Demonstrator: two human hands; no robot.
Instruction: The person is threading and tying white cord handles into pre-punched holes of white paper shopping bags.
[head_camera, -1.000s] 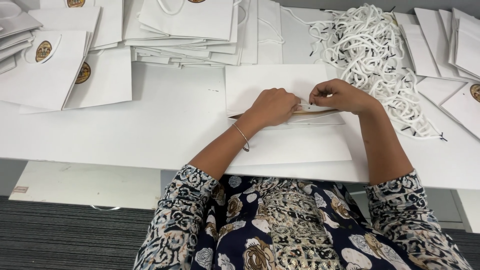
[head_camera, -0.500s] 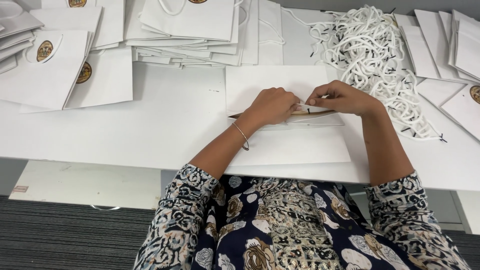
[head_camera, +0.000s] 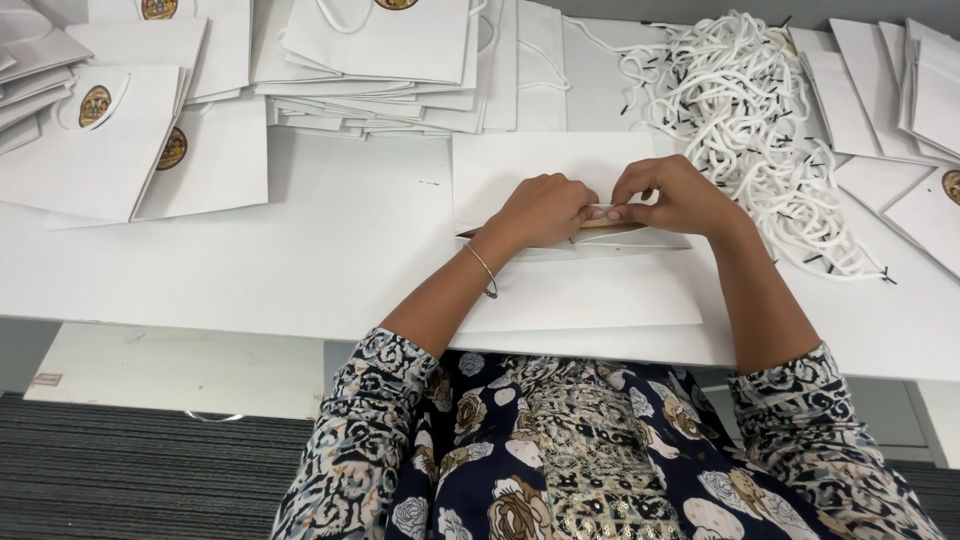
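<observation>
Left hand: the left hand lay knuckles-up on the fold of the flat white paper bag, fingers curled and pressing down; whether they pinched anything underneath could not be told.
Right hand: the right hand was bunched, fingertips pinching a small pale strip at the bag's folded top edge, touching the left hand's fingertips.
Bag: it lay flat on the white table, near the person, centre of the scene, with a brown cardboard strip showing along the fold.
Change: over the last second the right hand had drawn in leftward until both sets of fingertips met over the fold; a second earlier they were slightly apart. The bag itself had not shifted.
Meaning: the work had narrowed to a fine two-handed pinch at one spot on the top edge, likely the handle hole.
Far right: a heap of white cord handles with black tips, just beside the right hand.
Far left: stacks of finished white bags bearing round gold emblems.
Far right edge: more flat bags.
</observation>
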